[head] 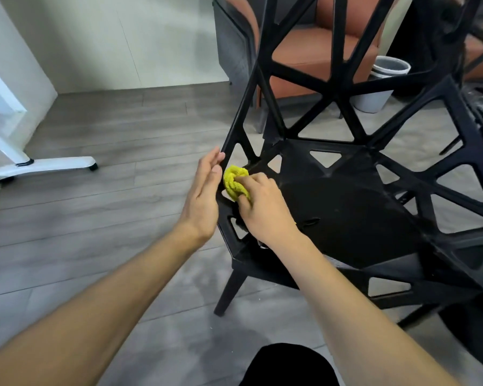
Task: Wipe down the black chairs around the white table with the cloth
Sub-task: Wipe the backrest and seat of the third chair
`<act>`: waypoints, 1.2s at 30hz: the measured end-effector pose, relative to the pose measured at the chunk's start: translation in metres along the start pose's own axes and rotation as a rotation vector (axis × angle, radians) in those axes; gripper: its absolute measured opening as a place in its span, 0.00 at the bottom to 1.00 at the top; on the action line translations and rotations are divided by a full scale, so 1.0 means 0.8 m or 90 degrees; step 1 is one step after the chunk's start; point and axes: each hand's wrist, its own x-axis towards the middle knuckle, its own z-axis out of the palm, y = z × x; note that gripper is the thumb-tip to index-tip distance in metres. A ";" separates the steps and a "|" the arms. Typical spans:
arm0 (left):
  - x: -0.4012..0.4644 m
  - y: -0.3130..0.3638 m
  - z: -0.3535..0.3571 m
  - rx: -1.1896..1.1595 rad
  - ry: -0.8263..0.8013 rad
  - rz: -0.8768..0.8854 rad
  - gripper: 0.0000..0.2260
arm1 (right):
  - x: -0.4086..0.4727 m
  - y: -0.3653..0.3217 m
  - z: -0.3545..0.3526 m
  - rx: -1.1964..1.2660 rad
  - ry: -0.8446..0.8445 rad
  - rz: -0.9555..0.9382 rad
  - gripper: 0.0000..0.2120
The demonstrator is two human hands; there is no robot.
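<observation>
A: Far left first, what's showing?
B: A white wheeled base (39, 164) is sitting on the grey wood floor (123, 129), probably the foot of the white counter; the top is cut off, so I'm not claiming more.

A: Left hand?
B: The left hand (202, 196) is pressing flat against the outer edge of the black chair (346, 213), fingers straight and together, holding nothing. Looks like it's bracing the frame so the chair isn't sliding under the rubbing.

A: And the cloth?
B: The yellow cloth (234, 182) is bunched into a wad, sitting on the chair's left rim where the slanted side strut is meeting the seat. The right hand (262, 207) is clamped on it, fingers curled over the top, pushing it into that joint. Wadding it up is likely letting it get into the tight corner between the bars.

A: Progress?
B: Judging by position, the left edge is being worked now; the seat is looking dusty and streaky, so I'd guess it's not done. The triangular cutouts in the back and right side are going to need the cloth too.

A: Further right?
B: An orange armchair (318, 43) and a grey bin (379, 84) are standing behind the chair. Another dark chair part is showing at the right edge, too cropped to describe.
</observation>
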 end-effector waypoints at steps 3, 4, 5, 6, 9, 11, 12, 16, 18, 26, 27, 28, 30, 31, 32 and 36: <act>0.005 0.013 -0.007 -0.016 -0.008 -0.044 0.19 | -0.024 -0.015 0.004 0.033 0.010 -0.032 0.22; 0.005 0.014 -0.005 -0.014 -0.011 -0.051 0.19 | -0.030 -0.017 0.005 0.037 0.018 -0.036 0.22; 0.004 0.015 -0.003 -0.008 -0.017 -0.058 0.19 | -0.035 -0.018 0.006 0.043 0.026 -0.040 0.22; 0.003 0.015 -0.001 0.002 -0.023 -0.063 0.20 | -0.040 -0.020 0.007 0.048 0.036 -0.048 0.22; 0.002 0.016 0.001 0.041 -0.027 -0.058 0.24 | -0.060 -0.026 0.008 0.047 0.060 -0.091 0.22; 0.001 0.017 0.005 0.090 -0.021 -0.043 0.22 | -0.085 -0.027 0.006 0.003 0.056 -0.129 0.21; 0.000 0.017 0.007 0.128 -0.012 -0.026 0.21 | -0.097 -0.026 0.003 -0.040 0.047 -0.140 0.21; -0.004 0.016 0.026 0.340 0.042 0.047 0.23 | -0.120 0.016 -0.032 -0.229 0.079 0.016 0.17; -0.013 0.012 0.039 0.529 0.048 0.098 0.22 | -0.114 0.057 -0.066 -0.333 0.074 0.187 0.14; -0.036 -0.020 0.058 0.742 -0.126 0.223 0.18 | -0.057 0.107 -0.087 -0.081 0.045 0.285 0.23; -0.036 -0.021 0.058 0.749 -0.123 0.223 0.18 | -0.053 0.090 -0.072 -0.048 -0.009 0.202 0.22; -0.035 -0.022 0.060 0.755 -0.112 0.225 0.17 | -0.051 0.075 -0.061 -0.031 -0.051 0.135 0.21; -0.034 -0.022 0.064 0.769 -0.082 0.221 0.15 | -0.047 0.061 -0.050 -0.045 -0.077 0.067 0.20; -0.034 -0.021 0.066 0.783 -0.074 0.214 0.15 | -0.045 0.062 -0.048 -0.067 -0.070 0.051 0.19; -0.035 -0.023 0.070 0.806 -0.075 0.210 0.15 | -0.043 0.067 -0.045 -0.089 -0.059 0.045 0.19; -0.037 -0.029 0.077 0.894 -0.099 0.186 0.17 | 0.011 0.111 -0.035 -0.167 -0.022 0.072 0.18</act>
